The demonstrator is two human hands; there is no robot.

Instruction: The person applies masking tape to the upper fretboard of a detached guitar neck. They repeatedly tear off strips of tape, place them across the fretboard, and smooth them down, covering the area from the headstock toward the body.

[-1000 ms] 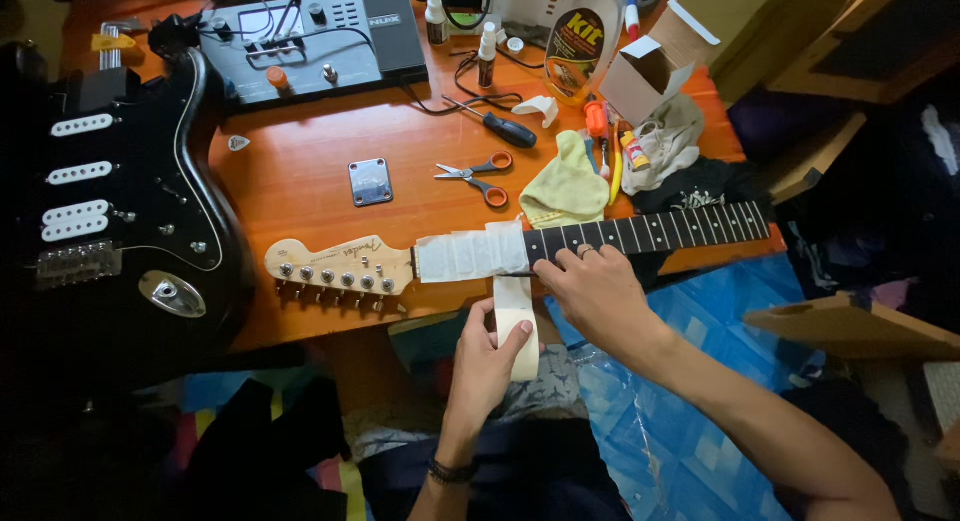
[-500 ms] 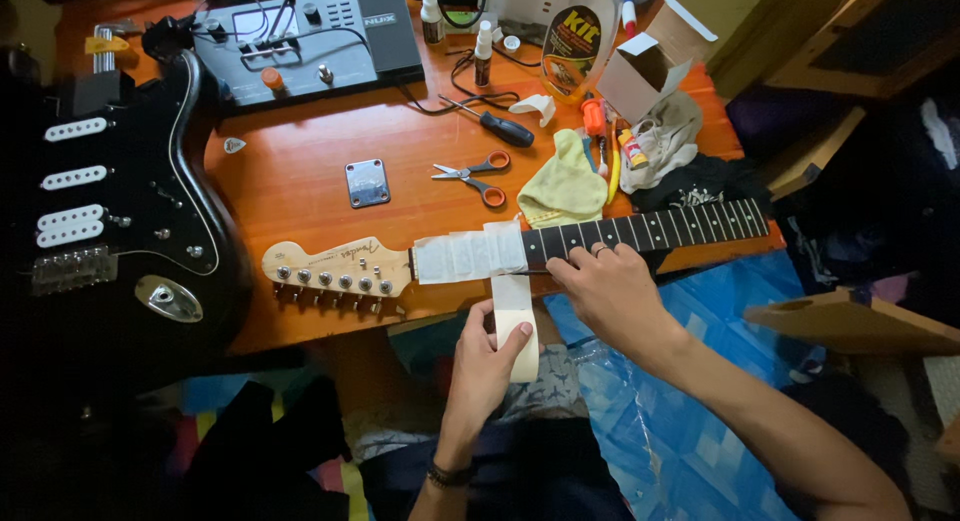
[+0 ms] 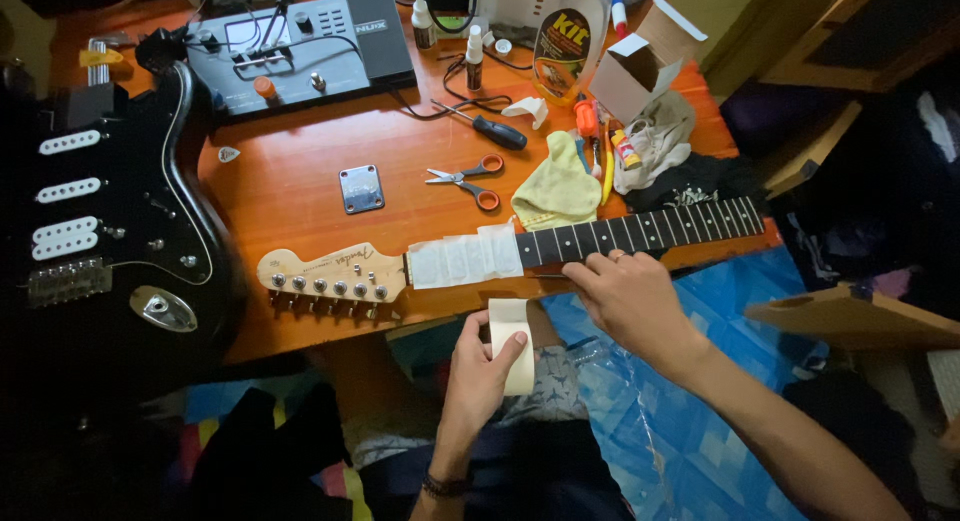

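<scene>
On the table: one guitar neck (image 3: pixel 520 256), one tape roll (image 3: pixel 512 343), two hands.

Two bare forearms, no sleeves reaching into view. Left hand (image 3: pixel 478 366) slim, with a thin dark band of beads or cord round the wrist. Right hand (image 3: pixel 630 299) broader, with a narrow pale ring on one finger, catching a little light. Nails short and unpainted, as far as can be told. Lower down, a lap in dark blue-black trousers, and above them a patch of grey patterned cloth; pattern too small to make out.
</scene>
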